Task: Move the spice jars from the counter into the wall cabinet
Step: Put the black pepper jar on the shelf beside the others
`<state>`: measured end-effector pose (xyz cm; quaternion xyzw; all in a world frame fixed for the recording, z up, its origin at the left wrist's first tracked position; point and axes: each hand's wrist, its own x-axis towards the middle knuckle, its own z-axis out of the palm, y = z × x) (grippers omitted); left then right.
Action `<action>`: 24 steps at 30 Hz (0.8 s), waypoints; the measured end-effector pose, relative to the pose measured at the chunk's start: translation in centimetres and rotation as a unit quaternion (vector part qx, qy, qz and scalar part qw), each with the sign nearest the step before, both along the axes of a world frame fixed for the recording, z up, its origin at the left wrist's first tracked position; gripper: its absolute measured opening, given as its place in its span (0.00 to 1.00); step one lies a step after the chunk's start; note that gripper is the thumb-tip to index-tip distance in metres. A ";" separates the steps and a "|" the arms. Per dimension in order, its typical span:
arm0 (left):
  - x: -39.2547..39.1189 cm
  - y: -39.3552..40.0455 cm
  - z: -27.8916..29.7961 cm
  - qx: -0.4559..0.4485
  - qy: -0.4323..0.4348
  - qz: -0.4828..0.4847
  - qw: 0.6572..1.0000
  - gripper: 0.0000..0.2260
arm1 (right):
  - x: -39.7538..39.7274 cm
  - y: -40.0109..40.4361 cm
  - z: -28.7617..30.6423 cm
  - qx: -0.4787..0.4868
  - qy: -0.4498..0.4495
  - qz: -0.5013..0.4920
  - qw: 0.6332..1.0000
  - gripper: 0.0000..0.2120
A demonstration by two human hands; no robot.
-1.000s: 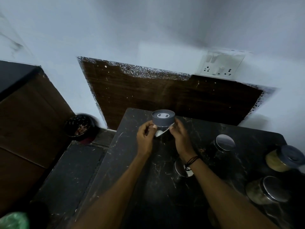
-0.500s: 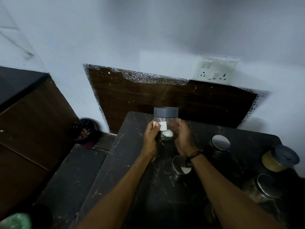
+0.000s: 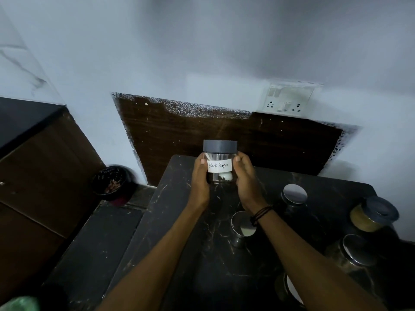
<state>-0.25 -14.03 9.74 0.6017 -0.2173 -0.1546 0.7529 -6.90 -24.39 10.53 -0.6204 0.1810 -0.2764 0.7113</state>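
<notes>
From the head camera, a clear jar (image 3: 219, 163) with a grey screw lid (image 3: 220, 146) is held upright above the far edge of the dark marbled counter (image 3: 179, 221), its white handwritten label (image 3: 219, 166) reading "Black Pepper" facing the camera and a little dark content with a pale rounded object at its bottom. The left hand (image 3: 199, 180) grips the jar's left side and the right hand (image 3: 246, 180) its right side, both clasped around the glass with thumbs at the label's edges; a dark cord band (image 3: 260, 214) circles the right wrist. Below the right wrist stands a small steel cup (image 3: 242, 227). To the right of the right hand stand a dark jar with a shiny lid (image 3: 294, 195), a jar of yellowish powder (image 3: 372, 217) and another shiny-lidded jar (image 3: 352, 254). Left of the left hand, off the counter, sits a dark bowl (image 3: 112, 182). Beyond the hands are a brown wall panel (image 3: 179, 131) and a switch plate (image 3: 289, 97).
</notes>
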 end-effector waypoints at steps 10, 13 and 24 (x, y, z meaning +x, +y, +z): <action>-1.1 0.4 13.5 -0.105 -0.153 -0.029 0.982 0.22 | -2.1 0.5 13.2 -0.103 -0.138 0.026 0.985 0.14; -0.9 0.2 19.9 -0.132 -0.229 -0.043 0.964 0.22 | -2.8 0.3 20.2 -0.162 -0.185 0.021 0.969 0.16; 0.8 -3.4 36.4 -0.191 -0.311 -0.062 0.929 0.21 | -2.9 -3.0 36.9 -0.266 -0.223 -0.012 0.938 0.16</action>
